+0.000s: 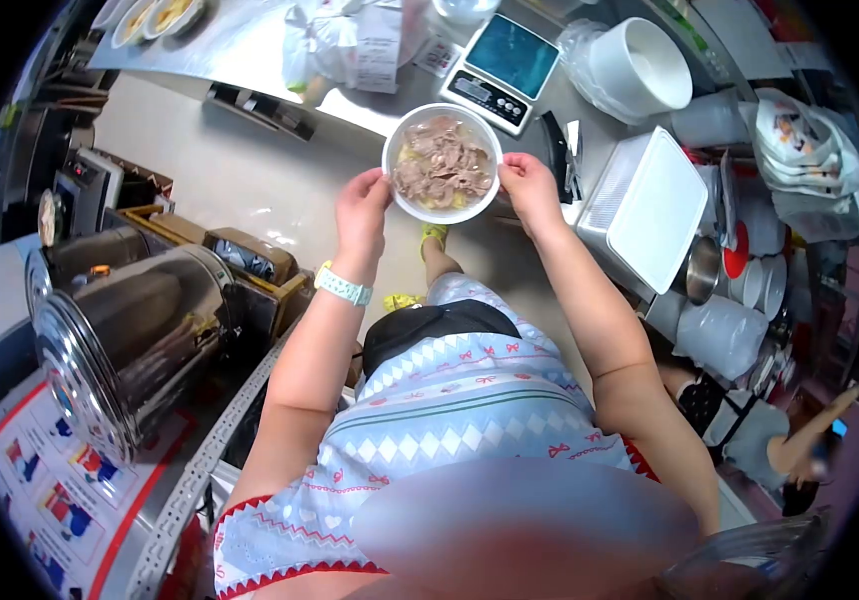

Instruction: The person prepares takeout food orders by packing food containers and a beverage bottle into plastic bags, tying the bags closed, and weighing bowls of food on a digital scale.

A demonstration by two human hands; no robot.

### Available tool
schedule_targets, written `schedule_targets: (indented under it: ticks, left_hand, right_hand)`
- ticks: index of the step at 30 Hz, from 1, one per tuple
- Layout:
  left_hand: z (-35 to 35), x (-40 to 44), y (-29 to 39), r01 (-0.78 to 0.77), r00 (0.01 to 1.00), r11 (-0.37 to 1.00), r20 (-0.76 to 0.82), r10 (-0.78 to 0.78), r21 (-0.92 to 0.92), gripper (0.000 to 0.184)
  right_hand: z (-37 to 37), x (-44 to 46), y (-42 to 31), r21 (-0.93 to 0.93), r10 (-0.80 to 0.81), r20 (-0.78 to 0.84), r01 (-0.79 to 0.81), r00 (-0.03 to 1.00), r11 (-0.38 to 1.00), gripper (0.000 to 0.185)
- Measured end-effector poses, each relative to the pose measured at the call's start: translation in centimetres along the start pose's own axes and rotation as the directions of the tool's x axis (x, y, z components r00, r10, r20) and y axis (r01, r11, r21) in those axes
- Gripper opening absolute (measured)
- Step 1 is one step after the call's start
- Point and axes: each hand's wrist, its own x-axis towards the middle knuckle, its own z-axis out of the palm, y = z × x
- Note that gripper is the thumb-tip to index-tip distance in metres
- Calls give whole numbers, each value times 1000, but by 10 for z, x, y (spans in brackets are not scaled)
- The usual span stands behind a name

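Observation:
A round white plastic bowl (390,150) with sliced meat (442,160) in clear broth is held level between my hands, just short of the steel counter. My left hand (362,208) pinches its left rim with thumb and fingers; a pale watch (344,285) is on that wrist. On the opposite rim, my right hand (532,190) is closed the same way. Right beyond the bowl stands a digital kitchen scale (490,98) with a blue-green top. A tied plastic bag with a paper receipt (380,45) sits on the counter to the scale's left.
White round tubs (650,65) and a lidded white plastic box (658,210) stand on the right. Large steel pots (140,330) are on the left. Bowls of food (170,15) sit at the counter's far left. Another person (760,440) is at the lower right.

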Motion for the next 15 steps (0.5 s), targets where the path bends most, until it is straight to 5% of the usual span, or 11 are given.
schedule_targets:
  ticks: [4,11,15]
  left_hand:
    - [37,26,-8,122,987,992,105,-125,38,21]
    - [104,65,14,216,974,976,63,-217,25,21]
    - [89,56,5,206,974,978,98,-206,5,21]
  right_hand:
    - [-34,17,7,42,13,-101,-9,995,999,21]
    - [-74,66,-5,156,93,-123,-73,988,985,24]
    - [-69,43,-7,220,109,-115,-82,987,972,27]
